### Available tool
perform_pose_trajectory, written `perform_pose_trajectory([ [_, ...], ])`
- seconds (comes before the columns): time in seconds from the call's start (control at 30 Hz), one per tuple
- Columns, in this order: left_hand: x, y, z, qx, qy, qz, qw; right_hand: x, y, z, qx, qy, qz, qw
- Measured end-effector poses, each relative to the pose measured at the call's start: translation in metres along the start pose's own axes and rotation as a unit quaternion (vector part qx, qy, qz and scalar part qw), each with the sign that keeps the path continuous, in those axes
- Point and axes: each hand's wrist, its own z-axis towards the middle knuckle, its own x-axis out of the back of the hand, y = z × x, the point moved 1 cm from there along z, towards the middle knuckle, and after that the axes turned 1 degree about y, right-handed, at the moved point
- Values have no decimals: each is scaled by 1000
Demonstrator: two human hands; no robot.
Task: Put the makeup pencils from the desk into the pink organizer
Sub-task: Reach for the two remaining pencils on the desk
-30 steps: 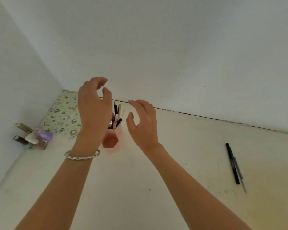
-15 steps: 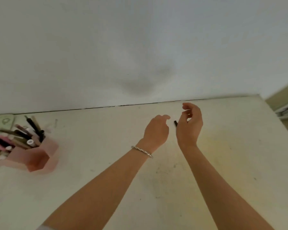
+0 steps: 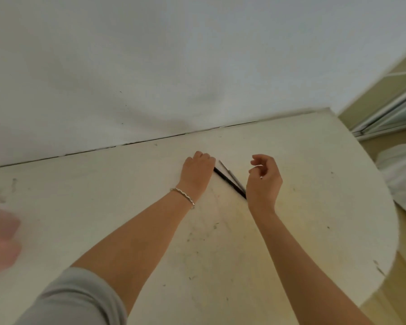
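Two pencils [image 3: 230, 180] lie side by side on the counter [image 3: 314, 184] between the hands. The left hand [image 3: 197, 172] rests knuckles-up at their far ends, grip hidden; the right hand [image 3: 264, 181] hovers empty, fingers loosely curled. The organizer [image 3: 0, 240] sits blurred at far left

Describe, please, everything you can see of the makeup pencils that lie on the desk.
Two thin makeup pencils lie side by side on the cream desk, slanting from upper left to lower right. One is black, the other grey or silvery and blurred. They lie flat between the hands. The left hand covers their upper ends, fingers curled down; whether it grips them cannot be told. The right hand hides their lower ends, fingers loosely open.
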Motion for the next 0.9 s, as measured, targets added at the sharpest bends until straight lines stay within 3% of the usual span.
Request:
perform_pose_trajectory([
  [0.17, 32, -42, -19, -15, -22, -113, 993, -7, 0, 11, -18, 0, -13, 1000],
  [0.23, 54, -61, -27, -7, -23, -156, 988, -14, 5, 22, 5, -39, -93, 995],
  [0.27, 64, -70, -30, 1, -19, -190, 982, -19, 12, 29, 27, -77, -168, 982],
  [0.37, 93, -86, -40, 42, -6, -302, 952, -33, 38, 37, 54, -209, -383, 898],
  [0.47, 104, -94, -50, 77, 11, -346, 935, -40, 46, 28, 67, -203, -459, 862],
  [0.53, 104, -97, -56, 98, 27, -374, 922, -45, 41, 21, 91, -194, -447, 869],
  [0.7, 117, -111, -79, 159, 116, -473, 859, -77, -8, 1, 84, -316, -283, 902],
  [0.9, 190, -162, -133, 243, 307, -409, 825, -134, -126, -49, 111, -394, -70, 910],
])
